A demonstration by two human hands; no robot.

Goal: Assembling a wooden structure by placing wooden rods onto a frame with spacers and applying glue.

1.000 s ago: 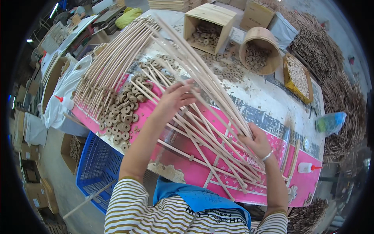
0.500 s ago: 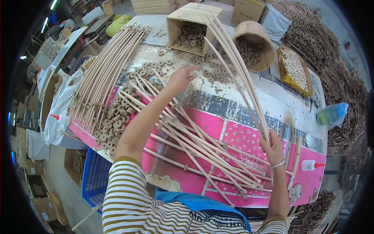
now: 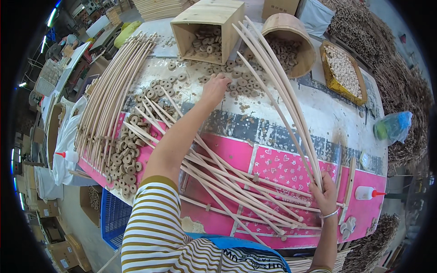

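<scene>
My right hand (image 3: 324, 194), at the right of the pink-covered table, is closed around the lower ends of several long pale wooden rods (image 3: 300, 127). They lean up and away, spreading toward their far tips. My left hand (image 3: 215, 87) reaches to the far middle, its fingers curled down among scattered brown wooden rings (image 3: 246, 84); whatever is between the fingertips is hidden. Between my arms a crisscross pile of loose rods (image 3: 227, 175) lies on the table, some with a small ring partway along. Part of this pile is behind my left forearm.
An open wooden box (image 3: 182, 38) and a round wooden tub (image 3: 311, 57), both tipped and holding rings, stand at the back. A yellow tray (image 3: 340, 93) holds small pale pieces. Ringed rods (image 3: 107, 86) are stacked left, above heaped rings (image 3: 123, 159). Glue bottles (image 3: 363, 193) lie at both sides.
My left hand has lowered onto the rings, and its fingers have gone from apart to curled. My right hand still grips the rods. The whole view has shifted slightly.
</scene>
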